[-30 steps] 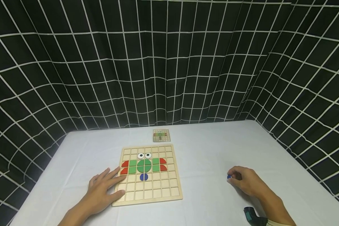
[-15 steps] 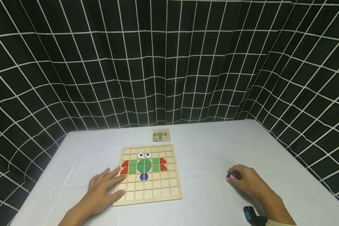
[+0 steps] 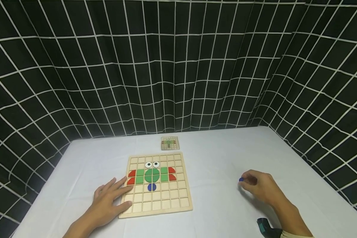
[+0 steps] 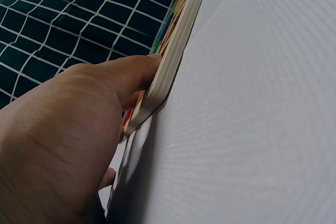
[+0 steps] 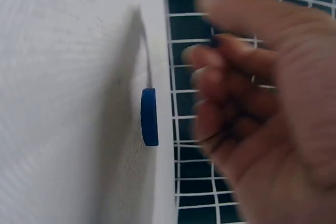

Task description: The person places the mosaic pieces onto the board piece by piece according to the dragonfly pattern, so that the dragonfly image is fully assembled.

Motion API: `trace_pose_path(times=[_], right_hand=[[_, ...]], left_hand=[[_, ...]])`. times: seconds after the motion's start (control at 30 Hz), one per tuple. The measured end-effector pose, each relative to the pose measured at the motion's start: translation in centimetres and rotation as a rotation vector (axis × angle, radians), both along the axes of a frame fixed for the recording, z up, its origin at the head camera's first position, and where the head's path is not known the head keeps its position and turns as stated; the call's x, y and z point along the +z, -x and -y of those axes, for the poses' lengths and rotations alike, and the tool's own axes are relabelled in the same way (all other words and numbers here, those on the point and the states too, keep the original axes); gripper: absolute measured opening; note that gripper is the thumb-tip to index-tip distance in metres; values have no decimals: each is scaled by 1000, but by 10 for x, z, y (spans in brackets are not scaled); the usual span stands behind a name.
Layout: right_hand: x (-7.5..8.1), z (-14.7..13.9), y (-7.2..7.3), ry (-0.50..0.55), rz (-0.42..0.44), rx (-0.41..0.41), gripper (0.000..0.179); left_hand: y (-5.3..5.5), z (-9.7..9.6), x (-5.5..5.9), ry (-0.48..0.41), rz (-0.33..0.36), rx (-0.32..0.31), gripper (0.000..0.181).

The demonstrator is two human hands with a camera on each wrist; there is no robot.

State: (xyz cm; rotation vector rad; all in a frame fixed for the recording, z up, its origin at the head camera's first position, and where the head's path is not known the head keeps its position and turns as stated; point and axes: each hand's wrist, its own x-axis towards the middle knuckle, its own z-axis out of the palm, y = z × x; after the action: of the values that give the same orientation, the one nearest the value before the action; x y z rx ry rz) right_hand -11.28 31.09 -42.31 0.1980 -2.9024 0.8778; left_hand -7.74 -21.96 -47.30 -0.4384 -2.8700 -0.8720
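Note:
In the head view, my left hand (image 3: 108, 201) rests fingers spread on the left edge of a wooden grid board (image 3: 172, 201); the left wrist view shows its thumb at the rim. A figure of tiles lies on the board: two eye discs (image 3: 152, 164), a green circle (image 3: 152, 175), green squares, red rounded tiles (image 3: 172, 174) and two blue half circles (image 3: 151, 187). Right of the board, my right hand (image 3: 260, 186) pinches a small blue tile (image 3: 241, 179) between thumb and index finger. Another blue tile (image 5: 149, 117) lies flat on the cloth, apart from the blurred right hand (image 5: 252, 87).
A small card (image 3: 170, 143) with a picture of a similar figure lies behind the board. White cloth (image 3: 214, 158) covers the table. A black curtain with white grid lines (image 3: 193, 69) hangs around its back and sides. A dark strap (image 3: 264, 228) is at the right wrist.
My right hand has risen slightly and moved a little toward the back of the table with the blue tile at its fingertips. My left hand and the board have stayed put.

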Motion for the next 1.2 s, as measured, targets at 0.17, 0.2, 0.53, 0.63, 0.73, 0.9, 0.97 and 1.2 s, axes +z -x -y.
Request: trace_pose_path(times=[0.17,0.2,0.53,0.63,0.73,0.9,0.97,1.2], right_hand=[[14,9,-5,42,-125,32,18],[18,13,-6,53,-151,41,19],[53,62,-12,220,-392,192,26],[58,79,-12,268,-382,219,27],[62,96,-12,312,-360,246,27],[64,125,-12,388,-342,300,24],[64,137,-12,403,-341,316,24],[56,173,-12,410,-305,389,22]], left_hand=[[-2,0,-1,4,-1,2,52],[-2,0,-1,3,0,3,52],[-4,1,0,-17,-12,2,49],[-4,1,-1,-17,-7,4,50],[-4,1,-2,-15,5,6,50],[-4,1,-3,-12,2,4,50],[-3,1,-3,-12,-3,2,50],[-1,-1,0,2,-11,-3,51]])
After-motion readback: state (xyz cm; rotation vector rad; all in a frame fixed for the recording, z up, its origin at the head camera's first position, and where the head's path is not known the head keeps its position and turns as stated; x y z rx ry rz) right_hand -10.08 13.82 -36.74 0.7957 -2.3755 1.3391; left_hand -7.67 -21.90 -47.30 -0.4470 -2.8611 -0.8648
